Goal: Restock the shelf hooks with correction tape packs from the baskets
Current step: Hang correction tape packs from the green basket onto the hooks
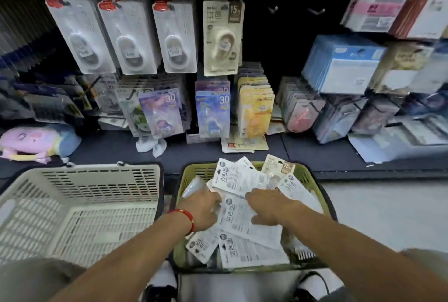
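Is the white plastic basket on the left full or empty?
Empty. The white plastic basket shows its bare slotted floor and walls, with no packs inside, while the green plastic basket beside it holds the packs.

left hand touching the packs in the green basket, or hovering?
Touching. The head view shows the left hand lying on the correction tape packs in the green basket, fingertips tucked under a pack's edge, no gap.
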A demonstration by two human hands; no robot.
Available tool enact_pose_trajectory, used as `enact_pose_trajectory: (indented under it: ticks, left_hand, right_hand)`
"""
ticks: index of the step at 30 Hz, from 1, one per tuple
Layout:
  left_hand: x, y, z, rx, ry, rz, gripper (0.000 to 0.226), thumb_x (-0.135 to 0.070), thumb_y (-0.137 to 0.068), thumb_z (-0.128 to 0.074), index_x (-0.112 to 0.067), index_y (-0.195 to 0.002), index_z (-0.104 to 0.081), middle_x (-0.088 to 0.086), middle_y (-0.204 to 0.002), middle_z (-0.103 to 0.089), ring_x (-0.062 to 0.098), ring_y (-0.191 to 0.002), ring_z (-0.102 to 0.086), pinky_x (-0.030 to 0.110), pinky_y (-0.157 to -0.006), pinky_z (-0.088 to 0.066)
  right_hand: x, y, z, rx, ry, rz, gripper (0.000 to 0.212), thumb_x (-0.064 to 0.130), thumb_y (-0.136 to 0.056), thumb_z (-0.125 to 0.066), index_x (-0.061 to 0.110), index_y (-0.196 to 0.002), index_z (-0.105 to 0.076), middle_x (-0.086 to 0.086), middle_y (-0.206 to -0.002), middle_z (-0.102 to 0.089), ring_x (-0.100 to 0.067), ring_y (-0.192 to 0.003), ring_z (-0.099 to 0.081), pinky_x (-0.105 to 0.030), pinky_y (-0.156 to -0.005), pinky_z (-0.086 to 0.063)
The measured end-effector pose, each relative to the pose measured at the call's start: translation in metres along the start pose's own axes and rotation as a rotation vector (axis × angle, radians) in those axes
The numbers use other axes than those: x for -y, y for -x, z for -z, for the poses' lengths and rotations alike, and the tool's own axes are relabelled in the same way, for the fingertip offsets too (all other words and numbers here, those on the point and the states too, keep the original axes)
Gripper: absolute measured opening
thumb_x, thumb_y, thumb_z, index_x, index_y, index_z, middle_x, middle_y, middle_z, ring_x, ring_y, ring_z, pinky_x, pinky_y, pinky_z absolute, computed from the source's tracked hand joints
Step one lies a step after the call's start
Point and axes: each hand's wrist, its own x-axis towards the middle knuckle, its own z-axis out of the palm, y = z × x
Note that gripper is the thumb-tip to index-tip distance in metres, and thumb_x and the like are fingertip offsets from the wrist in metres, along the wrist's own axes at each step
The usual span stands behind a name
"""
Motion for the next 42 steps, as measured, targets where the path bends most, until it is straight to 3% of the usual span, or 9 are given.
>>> enact_pose_trajectory:
  ticks: [6, 10, 14, 20, 26, 33, 37, 39, 42]
  left_hand:
    - [-0.025, 0.02, -0.055, -0.169, 0.457, 0.021, 0.036, -0.026, -0.099, -0.064, -0.024, -0.135, -0.066, -0.005, -0.138, -0.065, 0.013, -0.125, -0.059, 0.017, -0.098, -0.042]
    - [-0.05, 0.027, -0.057, -0.146, 1.104, 0.183, 0.058, -0.046, -0.098, -0.069, -0.021, -0.148, -0.054, 0.0, -0.136, -0.065, 0.015, -0.116, -0.066, 0.036, -0.104, -0.054]
    - [-0.058, 0.033, -0.048, -0.087, 1.663, 0.235, 0.037, -0.041, -0.103, -0.063, -0.016, -0.129, -0.062, 0.009, -0.117, -0.075, 0.027, -0.099, -0.071, 0.05, -0.084, -0.064]
    - [-0.02, 0.043, -0.043, -0.428, 1.636, 0.458, 0.028, -0.013, -0.112, -0.044, -0.012, -0.131, -0.064, 0.018, -0.123, -0.074, 0.04, -0.112, -0.07, 0.052, -0.088, -0.057]
    - [0.008, 0.053, -0.039, -0.678, 1.536, 0.568, 0.024, -0.021, -0.111, -0.052, -0.011, -0.124, -0.069, 0.018, -0.122, -0.074, 0.038, -0.112, -0.071, 0.058, -0.102, -0.055]
    - [0.008, 0.054, -0.039, -0.632, 1.605, 0.576, 0.021, -0.017, -0.109, -0.054, -0.013, -0.122, -0.07, 0.013, -0.11, -0.076, 0.033, -0.097, -0.073, 0.039, -0.079, -0.059]
    - [0.003, 0.055, -0.038, -0.598, 1.603, 0.553, 0.026, -0.015, -0.109, -0.052, -0.012, -0.129, -0.068, 0.014, -0.118, -0.075, 0.036, -0.108, -0.072, 0.038, -0.084, -0.058]
    - [0.002, 0.056, -0.04, -0.604, 1.587, 0.533, 0.025, -0.014, -0.109, -0.052, -0.014, -0.128, -0.069, 0.013, -0.122, -0.074, 0.035, -0.112, -0.071, 0.046, -0.094, -0.058]
    - [-0.002, 0.058, -0.043, -0.578, 1.545, 0.489, 0.023, -0.019, -0.11, -0.052, -0.017, -0.126, -0.069, 0.01, -0.125, -0.073, 0.033, -0.116, -0.069, 0.053, -0.105, -0.054]
  right_hand:
    - [0.0, 0.032, -0.033, -0.256, -0.583, -0.138, 0.036, 0.017, -0.096, -0.069, 0.017, -0.13, -0.055, -0.004, -0.127, -0.058, -0.022, -0.116, -0.057, -0.025, -0.09, -0.046]
    - [0.009, 0.059, -0.029, -0.459, -0.879, -0.074, 0.02, 0.012, -0.094, -0.071, 0.026, -0.102, -0.059, 0.014, -0.091, -0.062, -0.002, -0.074, -0.059, -0.009, -0.066, -0.044]
    - [0.039, 0.066, -0.032, -0.513, -0.91, 0.11, 0.017, 0.017, -0.094, -0.073, 0.026, -0.106, -0.065, 0.012, -0.1, -0.068, -0.004, -0.083, -0.063, -0.018, -0.076, -0.051]
    - [0.048, 0.058, -0.049, -0.548, -0.725, 0.228, 0.025, 0.024, -0.1, -0.065, 0.018, -0.124, -0.065, 0.007, -0.118, -0.061, -0.006, -0.109, -0.054, -0.021, -0.096, -0.043]
    - [0.041, 0.049, -0.101, 0.005, -0.325, 0.155, 0.088, 0.073, -0.101, -0.037, 0.021, -0.167, -0.01, -0.002, -0.176, -0.002, -0.025, -0.162, 0.002, -0.048, -0.129, -0.008]
    - [0.027, 0.049, -0.102, -0.048, -0.187, 0.224, 0.076, 0.062, -0.106, -0.04, 0.02, -0.166, -0.019, -0.009, -0.173, -0.019, -0.026, -0.158, -0.019, -0.046, -0.125, -0.024]
    - [0.026, 0.053, -0.098, -0.115, -0.186, 0.269, 0.057, 0.051, -0.112, -0.031, 0.016, -0.157, -0.034, -0.016, -0.155, -0.048, -0.035, -0.141, -0.048, -0.047, -0.113, -0.044]
    - [0.021, 0.054, -0.088, -0.285, -0.269, 0.198, 0.037, 0.038, -0.115, -0.032, 0.016, -0.139, -0.049, -0.009, -0.118, -0.069, -0.028, -0.099, -0.07, -0.043, -0.085, -0.059]
    - [0.013, 0.052, -0.068, -0.617, -0.436, -0.004, 0.023, 0.029, -0.114, -0.04, 0.013, -0.114, -0.057, 0.001, -0.082, -0.066, -0.018, -0.063, -0.063, -0.033, -0.058, -0.055]
